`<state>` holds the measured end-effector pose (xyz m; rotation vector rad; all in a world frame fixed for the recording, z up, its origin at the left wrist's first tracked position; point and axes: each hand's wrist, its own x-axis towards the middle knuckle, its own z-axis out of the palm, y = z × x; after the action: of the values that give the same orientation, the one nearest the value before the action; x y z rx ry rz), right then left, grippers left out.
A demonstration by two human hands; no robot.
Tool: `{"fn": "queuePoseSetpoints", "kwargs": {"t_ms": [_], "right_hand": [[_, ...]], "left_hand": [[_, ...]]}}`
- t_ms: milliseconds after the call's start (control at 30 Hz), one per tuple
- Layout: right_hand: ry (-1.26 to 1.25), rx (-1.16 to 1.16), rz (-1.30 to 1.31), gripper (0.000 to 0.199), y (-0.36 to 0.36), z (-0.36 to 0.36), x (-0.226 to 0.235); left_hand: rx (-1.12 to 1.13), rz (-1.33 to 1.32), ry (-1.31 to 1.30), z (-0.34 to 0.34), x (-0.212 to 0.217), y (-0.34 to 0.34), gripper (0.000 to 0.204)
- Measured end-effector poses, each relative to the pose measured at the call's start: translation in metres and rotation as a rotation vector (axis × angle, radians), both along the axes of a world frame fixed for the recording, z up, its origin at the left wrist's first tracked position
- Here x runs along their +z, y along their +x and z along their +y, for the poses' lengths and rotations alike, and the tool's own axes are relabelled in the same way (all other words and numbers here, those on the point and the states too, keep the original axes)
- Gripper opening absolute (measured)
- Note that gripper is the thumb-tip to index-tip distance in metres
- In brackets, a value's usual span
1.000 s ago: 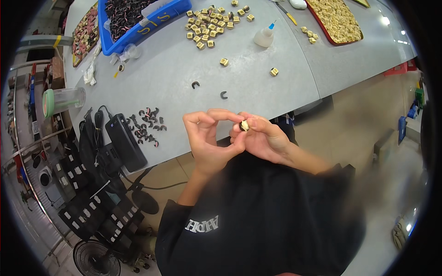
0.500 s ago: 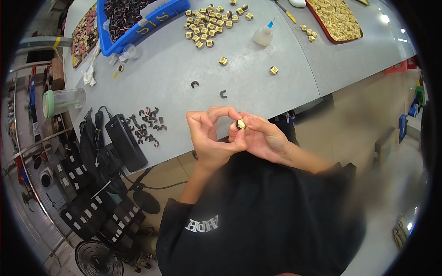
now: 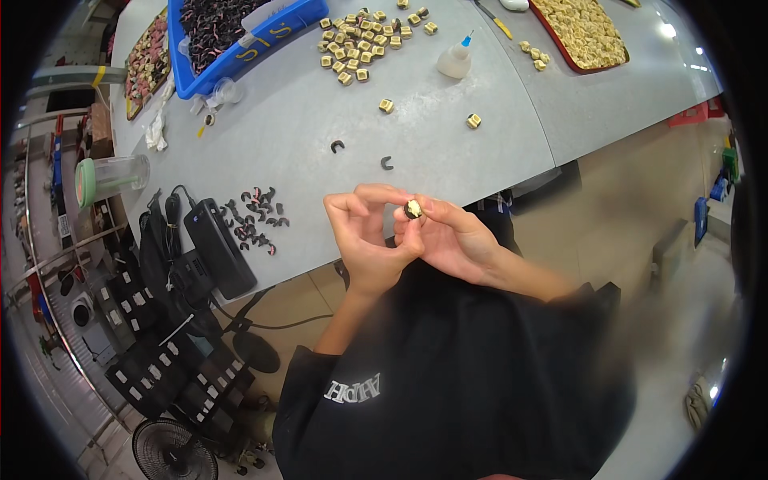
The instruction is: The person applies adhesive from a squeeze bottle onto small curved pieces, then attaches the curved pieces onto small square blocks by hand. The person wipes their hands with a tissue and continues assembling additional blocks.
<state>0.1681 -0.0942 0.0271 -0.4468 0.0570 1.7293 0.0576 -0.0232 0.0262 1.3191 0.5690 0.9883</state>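
Near the table's front edge, my left hand [image 3: 368, 244] and my right hand [image 3: 454, 244] meet at the fingertips. Pinched between them is a small pale-yellow and black block [image 3: 413, 210], partly covered by the fingers. Beyond the hands lie two dark C-shaped pieces [image 3: 387, 163] on the grey table. Two loose yellow-and-black blocks, one of them a cube-like block [image 3: 474, 121], rest farther off. A group of similar blocks [image 3: 352, 50] lies at the back.
A blue bin [image 3: 264, 50] holds many dark curved pieces. Loose curved pieces [image 3: 254, 216] lie by a black power adapter [image 3: 220, 248]. A squeeze bottle [image 3: 454, 59], a yellow knife [image 3: 502, 29], a red-rimmed tray [image 3: 586, 74] and a green-lidded jar [image 3: 120, 178] stand around.
The held block has turned between my fingertips and shifted slightly left, showing more of its pale face with a dark rim. Both hands moved slightly with it.
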Motion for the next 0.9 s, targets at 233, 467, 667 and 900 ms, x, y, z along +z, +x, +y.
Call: {"fn": "queuePoseSetpoints", "kwargs": {"t_ms": [233,467,667,900], "right_hand": [[0.009,0.018,0.024,0.027,-0.001,0.0,-0.002],[-0.009,-0.003,-0.044,0.02,0.006,-0.006,0.002],[0.083,-0.427,-1.004,0.034,0.058,-0.014,-0.005],[-0.209,-0.532,-2.053,0.023,0.128,-0.007,-0.01]], "left_hand": [[-0.077,-0.107,-0.037,0.001,-0.003,0.0,0.044],[-0.11,-0.068,0.084,0.002,-0.001,-0.001,0.05],[0.093,0.462,0.464,0.028,0.002,-0.009,0.036],[0.11,0.723,0.686,0.042,-0.004,0.002,0.029]]}}
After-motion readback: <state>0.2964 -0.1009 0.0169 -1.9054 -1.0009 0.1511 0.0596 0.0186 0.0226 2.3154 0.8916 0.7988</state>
